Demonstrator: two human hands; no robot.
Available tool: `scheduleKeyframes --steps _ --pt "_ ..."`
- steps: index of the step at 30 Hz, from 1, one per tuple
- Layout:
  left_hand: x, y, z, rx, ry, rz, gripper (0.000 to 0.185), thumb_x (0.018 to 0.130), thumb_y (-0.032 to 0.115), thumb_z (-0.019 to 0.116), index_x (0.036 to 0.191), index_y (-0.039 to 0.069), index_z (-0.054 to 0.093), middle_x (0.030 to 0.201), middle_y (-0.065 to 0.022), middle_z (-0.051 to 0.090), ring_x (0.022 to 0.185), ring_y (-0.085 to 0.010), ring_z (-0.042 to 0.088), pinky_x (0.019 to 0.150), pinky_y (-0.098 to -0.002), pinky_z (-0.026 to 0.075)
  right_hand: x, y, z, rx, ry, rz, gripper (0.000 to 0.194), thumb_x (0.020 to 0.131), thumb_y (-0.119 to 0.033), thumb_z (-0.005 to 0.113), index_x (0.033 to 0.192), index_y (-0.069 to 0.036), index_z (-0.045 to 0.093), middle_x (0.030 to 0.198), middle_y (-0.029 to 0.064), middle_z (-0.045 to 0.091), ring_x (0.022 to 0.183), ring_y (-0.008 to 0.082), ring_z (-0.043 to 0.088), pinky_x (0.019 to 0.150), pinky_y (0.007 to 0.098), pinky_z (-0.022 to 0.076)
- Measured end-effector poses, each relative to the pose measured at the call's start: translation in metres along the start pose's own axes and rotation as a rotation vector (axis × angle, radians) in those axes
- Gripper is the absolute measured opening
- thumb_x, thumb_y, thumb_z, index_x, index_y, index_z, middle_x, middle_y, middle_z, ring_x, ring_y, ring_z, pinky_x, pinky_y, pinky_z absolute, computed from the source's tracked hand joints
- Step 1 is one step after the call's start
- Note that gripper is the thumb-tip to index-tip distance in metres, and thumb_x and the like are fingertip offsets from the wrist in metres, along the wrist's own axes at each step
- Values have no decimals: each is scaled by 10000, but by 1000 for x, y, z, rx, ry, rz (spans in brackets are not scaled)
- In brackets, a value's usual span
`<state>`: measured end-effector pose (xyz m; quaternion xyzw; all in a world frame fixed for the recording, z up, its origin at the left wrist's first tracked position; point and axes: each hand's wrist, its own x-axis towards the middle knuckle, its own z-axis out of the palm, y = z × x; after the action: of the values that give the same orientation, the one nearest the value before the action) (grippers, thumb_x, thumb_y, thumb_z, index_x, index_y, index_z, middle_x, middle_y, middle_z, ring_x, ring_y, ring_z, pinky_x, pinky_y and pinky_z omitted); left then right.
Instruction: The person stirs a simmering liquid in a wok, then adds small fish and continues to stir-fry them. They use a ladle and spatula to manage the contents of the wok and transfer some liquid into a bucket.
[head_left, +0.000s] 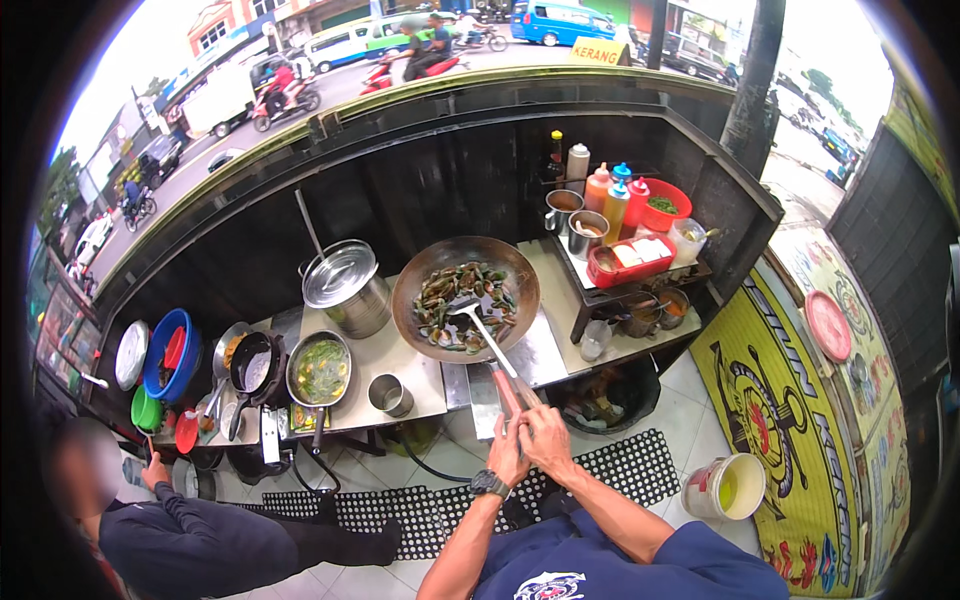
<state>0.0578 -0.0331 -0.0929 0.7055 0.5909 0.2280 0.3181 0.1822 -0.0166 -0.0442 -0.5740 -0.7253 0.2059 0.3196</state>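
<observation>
A large wok (523, 281) sits in front of me on the counter, with green-shelled mussels (442, 296) in a thin dark liquid. My left hand (508, 452) is closed around the wok's reddish handle (506, 394). Right beside it, my right hand (548, 442) grips a metal spatula (491, 341) by its wooden end. The spatula's blade rests among the mussels near the middle of the wok. Both hands nearly touch, and the fingers partly hide the two handles.
Left of the wok stand a lidded steel pot (349, 300), a pan of greens in liquid (320, 367) and a steel cup (390, 395). Sauce bottles (615, 206) crowd a raised shelf at right. A black bin (607, 405) sits below. Another person (195, 532) works at left.
</observation>
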Motion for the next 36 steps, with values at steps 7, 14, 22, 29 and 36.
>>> scheduleKeyframes --steps 7,14,22,29,36 --pt "37 0 25 -74 -7 -49 748 780 240 696 1398 102 299 1291 -279 374 1175 -436 479 986 -459 441 51 68 21 77 -145 112 495 848 -156 573 1307 -31 434 1114 252 521 986 442 569 846 486 476" --pt "60 2 29 -85 -64 -316 555 802 244 653 1292 224 394 1046 -229 509 890 -419 595 823 -477 492 113 88 7 -346 -434 302 509 767 -106 596 1230 -49 393 1088 275 548 881 462 637 743 532 523" --pt "64 11 21 -83 -76 -404 469 802 196 573 1228 250 384 1010 -286 560 881 -495 602 785 -574 467 221 68 -118 -103 -272 201 452 813 -166 606 1251 -78 536 907 252 663 900 403 650 805 465 517" --pt "68 6 28 -67 -92 -450 462 789 158 548 1213 241 383 1019 -303 546 860 -498 598 765 -584 462 236 116 -71 782 -572 782 172 887 -157 549 1038 -96 494 625 21 471 417 65 391 308 204 244" --pt "68 5 29 -77 -89 -444 488 787 159 555 1234 239 375 999 -304 554 861 -487 601 758 -559 469 226 147 -47 1279 -701 1012 147 935 -172 537 1032 -85 469 704 27 457 440 31 338 311 155 206"
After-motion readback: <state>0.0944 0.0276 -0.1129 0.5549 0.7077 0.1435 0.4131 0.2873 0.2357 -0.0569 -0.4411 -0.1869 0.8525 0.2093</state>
